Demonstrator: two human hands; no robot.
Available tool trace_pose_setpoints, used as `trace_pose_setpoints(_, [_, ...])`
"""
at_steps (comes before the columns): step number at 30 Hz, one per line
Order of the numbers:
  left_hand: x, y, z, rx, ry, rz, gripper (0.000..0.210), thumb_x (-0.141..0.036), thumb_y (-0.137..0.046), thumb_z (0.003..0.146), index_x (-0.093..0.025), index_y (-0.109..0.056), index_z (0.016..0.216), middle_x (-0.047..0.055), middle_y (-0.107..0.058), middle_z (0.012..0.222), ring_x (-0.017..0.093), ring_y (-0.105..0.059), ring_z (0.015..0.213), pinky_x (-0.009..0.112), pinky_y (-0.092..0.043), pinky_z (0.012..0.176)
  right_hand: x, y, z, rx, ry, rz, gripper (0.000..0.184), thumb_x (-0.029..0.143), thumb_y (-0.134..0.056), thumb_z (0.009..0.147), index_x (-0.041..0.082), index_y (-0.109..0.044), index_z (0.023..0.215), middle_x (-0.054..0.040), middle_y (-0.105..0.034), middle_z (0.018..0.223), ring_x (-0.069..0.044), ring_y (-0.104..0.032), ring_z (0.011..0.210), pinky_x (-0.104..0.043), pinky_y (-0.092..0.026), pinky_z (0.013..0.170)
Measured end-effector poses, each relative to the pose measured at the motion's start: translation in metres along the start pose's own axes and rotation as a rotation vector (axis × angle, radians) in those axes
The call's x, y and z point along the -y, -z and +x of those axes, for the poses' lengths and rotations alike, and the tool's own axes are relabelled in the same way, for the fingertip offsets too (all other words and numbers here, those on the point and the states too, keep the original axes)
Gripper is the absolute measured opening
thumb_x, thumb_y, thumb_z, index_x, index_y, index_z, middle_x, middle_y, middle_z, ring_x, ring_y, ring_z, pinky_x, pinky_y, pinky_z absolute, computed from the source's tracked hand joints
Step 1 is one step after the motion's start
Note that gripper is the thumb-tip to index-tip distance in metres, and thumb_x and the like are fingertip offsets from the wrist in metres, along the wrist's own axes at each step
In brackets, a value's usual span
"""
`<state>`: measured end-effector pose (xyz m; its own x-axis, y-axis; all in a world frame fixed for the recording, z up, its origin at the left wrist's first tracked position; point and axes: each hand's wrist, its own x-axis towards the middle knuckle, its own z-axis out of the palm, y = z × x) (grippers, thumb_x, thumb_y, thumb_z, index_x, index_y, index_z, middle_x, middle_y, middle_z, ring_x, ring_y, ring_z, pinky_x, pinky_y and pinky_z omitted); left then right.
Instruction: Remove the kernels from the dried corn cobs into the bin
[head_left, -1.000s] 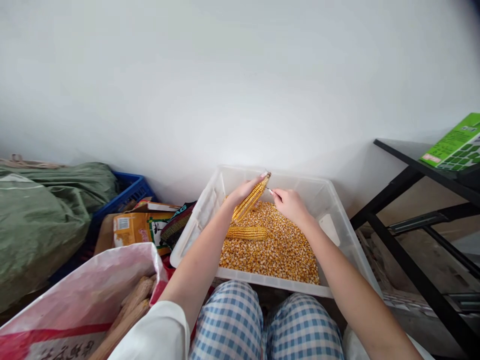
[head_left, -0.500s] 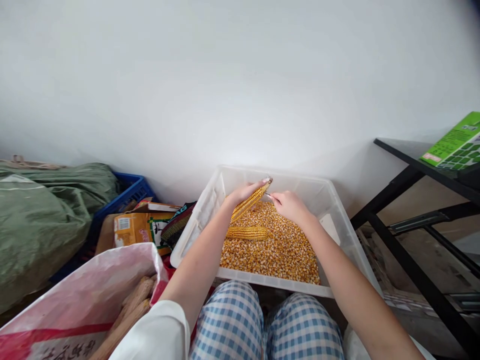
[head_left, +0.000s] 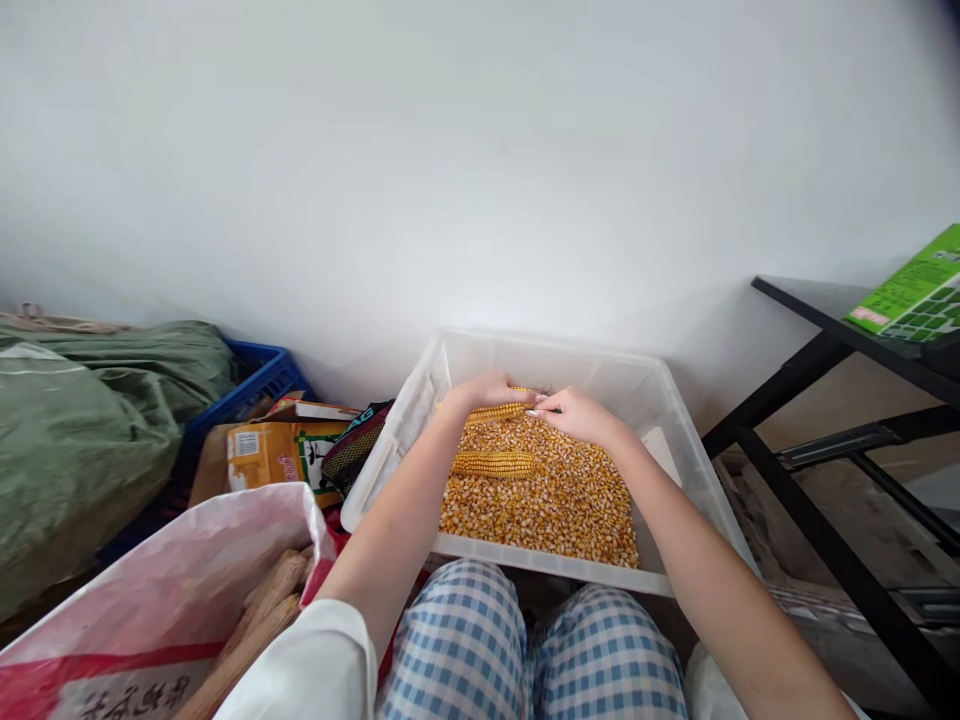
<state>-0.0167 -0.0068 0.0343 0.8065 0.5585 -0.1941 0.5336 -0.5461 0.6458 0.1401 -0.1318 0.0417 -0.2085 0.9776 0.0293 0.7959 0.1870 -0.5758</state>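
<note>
My left hand [head_left: 484, 388] is wrapped round an ear of corn [head_left: 496, 412], which lies nearly level over the kernels. My right hand [head_left: 579, 416] is closed beside the ear's right end, gripping a small tool whose dark handle barely shows; its tip is hidden. A second ear of corn [head_left: 493, 465] rests on a bed of loose yellow kernels [head_left: 547, 515]. All of this is inside a translucent plastic bin [head_left: 555, 570] in front of my knees.
To the left, an open woven sack [head_left: 150, 600] holds bare cobs [head_left: 274, 590]. Behind it are a blue crate [head_left: 270, 375], a green cloth bag [head_left: 112, 420] and food packets [head_left: 262, 455]. A black-framed table [head_left: 847, 330] with a green box [head_left: 911, 295] stands right; a white wall [head_left: 480, 180] rises behind.
My left hand has lowered the ear of corn from a steep tilt to almost level. My right hand has shifted slightly down, and the tool's metal tip no longer shows.
</note>
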Motion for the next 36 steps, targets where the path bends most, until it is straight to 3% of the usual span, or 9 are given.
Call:
trace_pose_setpoints(3, [-0.002,0.001,0.000,0.022,-0.006,-0.006,0.052,-0.064,-0.052,0.061,-0.017,-0.071,0.073,0.000,-0.063,0.066,0.015,-0.053,0.065,0.023,-0.035,0.062,-0.002,0.004,-0.001,0.026,-0.003,0.089,0.029,0.040,-0.050,0.080,0.020,-0.071,0.083,-0.0032,-0.067,0.094,-0.019,-0.059,0.088,-0.030,-0.042,0.081])
trace_pose_setpoints(6, [-0.006,0.001,-0.001,0.033,-0.058,-0.045,0.052,-0.065,-0.051,0.063,-0.019,-0.071,0.073,-0.001,-0.064,0.068,0.015,-0.052,0.066,0.023,-0.035,0.063,-0.003,0.008,-0.002,0.047,-0.010,0.113,0.030,0.042,-0.051,0.079,0.020,-0.071,0.084,-0.0025,-0.067,0.088,-0.019,-0.059,0.083,-0.031,-0.042,0.079])
trace_pose_setpoints(14, [-0.005,0.003,-0.004,-0.105,0.008,-0.142,0.058,-0.071,-0.045,0.064,-0.016,-0.064,0.063,0.003,-0.059,0.061,0.016,-0.050,0.057,0.026,-0.034,0.058,0.003,0.012,-0.005,0.014,-0.032,0.001,0.041,0.047,-0.043,0.082,0.015,-0.067,0.074,0.0007,-0.055,0.059,-0.009,-0.043,0.053,-0.021,-0.031,0.054])
trace_pose_setpoints(20, [-0.006,0.004,-0.010,-0.072,0.027,-0.299,0.065,-0.074,-0.041,0.065,-0.015,-0.065,0.077,0.008,-0.065,0.075,0.019,-0.057,0.067,0.026,-0.040,0.063,0.008,0.011,-0.005,-0.107,-0.013,-0.090,0.031,0.033,-0.038,0.087,0.016,-0.065,0.088,-0.0038,-0.064,0.078,-0.011,-0.050,0.064,-0.021,-0.031,0.060])
trace_pose_setpoints(24, [-0.006,0.003,-0.011,-0.061,0.034,-0.355,0.070,-0.076,-0.038,0.065,-0.014,-0.065,0.085,0.010,-0.066,0.079,0.019,-0.058,0.066,0.027,-0.042,0.063,0.007,0.008,-0.004,-0.103,-0.036,-0.141,0.032,0.032,-0.037,0.088,0.015,-0.064,0.087,-0.0044,-0.064,0.076,-0.011,-0.050,0.061,-0.021,-0.030,0.058])
trace_pose_setpoints(36, [-0.006,-0.001,-0.004,-0.104,0.016,-0.198,0.064,-0.074,-0.042,0.064,-0.015,-0.066,0.070,0.006,-0.064,0.071,0.019,-0.056,0.067,0.027,-0.039,0.063,0.002,0.004,0.001,-0.113,0.007,-0.022,0.027,0.031,-0.043,0.083,0.014,-0.064,0.077,-0.0036,-0.062,0.071,-0.012,-0.051,0.064,-0.022,-0.035,0.062])
